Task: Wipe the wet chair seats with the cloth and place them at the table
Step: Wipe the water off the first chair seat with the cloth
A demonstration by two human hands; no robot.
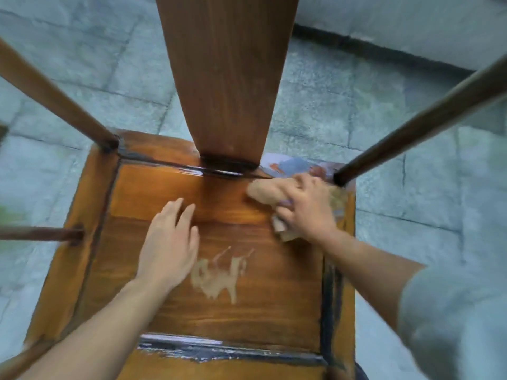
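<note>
A brown wooden chair fills the view from above; its seat (219, 303) shines with water along the back groove and front edge, and a pale worn patch marks the middle. My right hand (307, 207) grips a bunched tan cloth (264, 192) on the seat's back right corner, beside the right back post (428, 122). My left hand (170, 242) lies flat on the seat, fingers straight, left of the centre. The wide back splat (227, 78) rises from the seat's rear edge.
The left back post (52, 97) slants up at the left, and a thin rail (41, 233) sticks out at the seat's left side. Grey stone paving (384, 111) surrounds the chair. A raised grey ledge (411, 26) runs across the top right.
</note>
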